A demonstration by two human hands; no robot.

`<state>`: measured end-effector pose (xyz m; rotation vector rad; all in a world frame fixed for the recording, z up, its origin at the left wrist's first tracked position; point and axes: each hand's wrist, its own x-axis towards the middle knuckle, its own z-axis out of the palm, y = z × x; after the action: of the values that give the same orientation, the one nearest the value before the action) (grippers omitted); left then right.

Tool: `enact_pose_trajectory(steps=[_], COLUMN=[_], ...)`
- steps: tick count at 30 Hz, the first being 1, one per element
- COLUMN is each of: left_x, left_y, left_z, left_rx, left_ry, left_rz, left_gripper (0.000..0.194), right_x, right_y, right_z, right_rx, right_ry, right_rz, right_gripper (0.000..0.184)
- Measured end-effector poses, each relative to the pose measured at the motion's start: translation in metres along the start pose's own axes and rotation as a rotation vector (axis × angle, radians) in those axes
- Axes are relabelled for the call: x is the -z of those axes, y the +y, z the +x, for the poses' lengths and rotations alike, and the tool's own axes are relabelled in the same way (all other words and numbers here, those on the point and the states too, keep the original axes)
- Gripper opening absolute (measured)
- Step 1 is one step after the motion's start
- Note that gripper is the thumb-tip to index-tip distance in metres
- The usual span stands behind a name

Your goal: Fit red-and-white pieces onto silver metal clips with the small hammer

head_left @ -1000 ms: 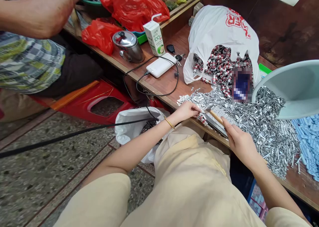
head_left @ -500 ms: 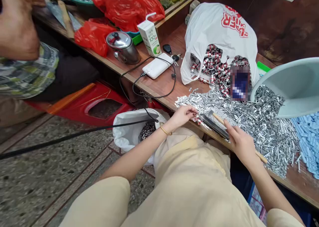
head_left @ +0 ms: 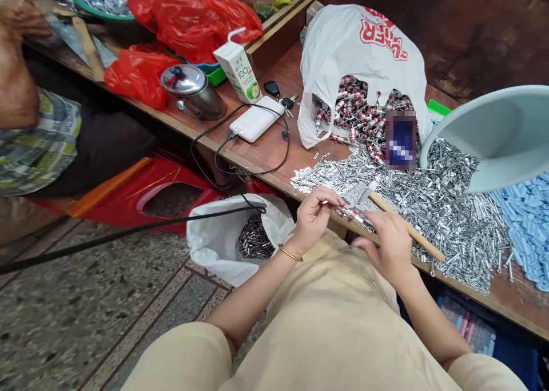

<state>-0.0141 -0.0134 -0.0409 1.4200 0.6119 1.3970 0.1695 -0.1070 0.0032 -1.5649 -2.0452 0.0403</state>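
My left hand (head_left: 316,216) is closed, its thumb and fingers pinching a small metal bolt fitting with red bands (head_left: 354,214) over the table's front edge. Just to the right, my right hand (head_left: 389,243) reaches the fitting's far end with its fingertips; the thumb stands apart from the fingers. Those fingers partly cover the spot beyond, so contact with the fitting is hard to judge. A hammer with a wooden handle (head_left: 407,227) lies on the heap of small metal parts (head_left: 454,225), behind my right hand.
A white plastic bag (head_left: 338,42) spills similar red-banded fittings. Right of it, a grey-blue tub (head_left: 510,139) lies tipped beside light blue plastic pieces (head_left: 525,225). A power bank (head_left: 257,119), metal pot (head_left: 193,91) and drink carton (head_left: 238,71) stand leftward. Below hangs a white sack (head_left: 214,236). Another person's arm (head_left: 17,65) is far left.
My right hand has let go of the hammer, which now lies on the parts, and moved left toward my left hand. My left hand has lifted the red-banded fitting. The view has shifted slightly.
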Motion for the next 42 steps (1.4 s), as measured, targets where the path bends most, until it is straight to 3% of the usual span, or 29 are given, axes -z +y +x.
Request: enact_pose_trajectory(steps=[3,8,12,15,17,19,21,24,27,31,34,36,39,42], left_x=[-0.004,-0.002,0.0,0.004,0.008,0.011,0.013,0.013,0.014,0.014,0.012,0.01,0.011,0.013], left_y=[0.005,0.008,0.002,-0.006,-0.013,-0.02,-0.025,-0.03,-0.032,-0.035,-0.039,-0.043,-0.047,-0.049], left_z=[-0.005,-0.012,-0.008,0.001,0.006,0.01,0.012,0.012,0.009,0.006,0.005,0.003,0.0,-0.004], left_rx=[0.008,-0.217,-0.327,-0.354,-0.322,-0.302,-0.31,-0.317,-0.308,-0.28,-0.286,-0.294,-0.288,-0.252], left_ry=[0.009,-0.17,-0.215,-0.252,-0.261,-0.247,-0.224,-0.245,-0.275,-0.287,-0.335,-0.341,-0.314,-0.291], left_rz=[0.138,0.417,0.532,0.586,0.598,0.628,0.672,0.705,0.705,0.669,0.636,0.633,0.617,0.594], left_gripper=[0.013,0.019,0.021,0.019,0.019,0.02,0.019,0.019,0.021,0.014,0.012,0.013,0.014,0.016], right_x=[-0.004,-0.011,-0.007,0.014,0.031,0.042,0.044,0.039,0.039,0.036,0.012,-0.01,-0.038,-0.049], right_y=[-0.009,-0.009,0.002,0.049,0.094,0.136,0.167,0.186,0.176,0.125,0.076,0.051,0.034,0.031], right_z=[0.008,0.001,-0.008,-0.017,-0.024,-0.031,-0.035,-0.038,-0.035,-0.016,0.008,0.021,0.03,0.027], right_rx=[-0.117,-0.37,-0.421,-0.465,-0.624,-0.694,-0.696,-0.684,-0.647,-0.541,-0.341,-0.249,-0.277,-0.301], right_ry=[-0.067,-0.083,-0.175,-0.178,0.026,0.09,0.027,-0.062,-0.011,0.183,0.027,-0.058,-0.095,-0.059], right_rz=[0.072,0.292,0.487,0.404,0.057,-0.257,-0.36,-0.379,-0.322,-0.012,0.246,0.303,0.296,0.312], right_gripper=[0.029,0.037,0.04,0.035,0.03,0.028,0.026,0.024,0.024,0.024,0.022,0.024,0.021,0.02])
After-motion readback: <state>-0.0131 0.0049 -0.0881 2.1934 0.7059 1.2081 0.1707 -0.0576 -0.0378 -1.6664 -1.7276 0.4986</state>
